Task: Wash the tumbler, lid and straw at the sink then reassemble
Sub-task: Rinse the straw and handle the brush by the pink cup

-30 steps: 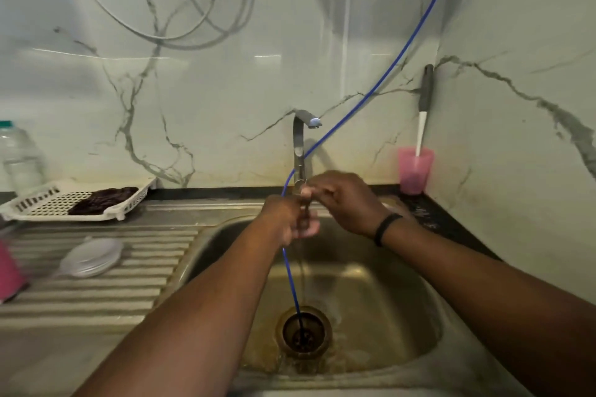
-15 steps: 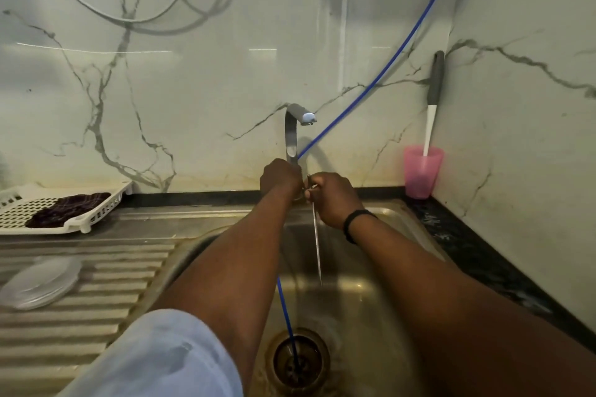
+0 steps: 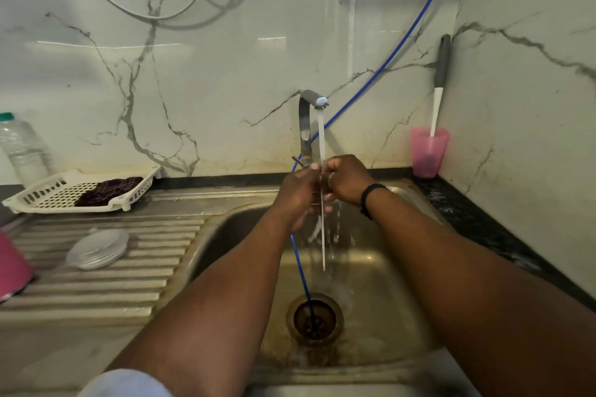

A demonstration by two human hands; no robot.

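Both hands (image 3: 322,190) round upright straw (image 3: 323,235) under running tap (image 3: 314,100).

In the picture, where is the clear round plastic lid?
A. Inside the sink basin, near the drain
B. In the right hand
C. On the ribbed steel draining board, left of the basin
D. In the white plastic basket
C: the clear round plastic lid lies on the ribbed steel draining board, left of the basin, while both hands are busy with the thin clear straw under the tap.
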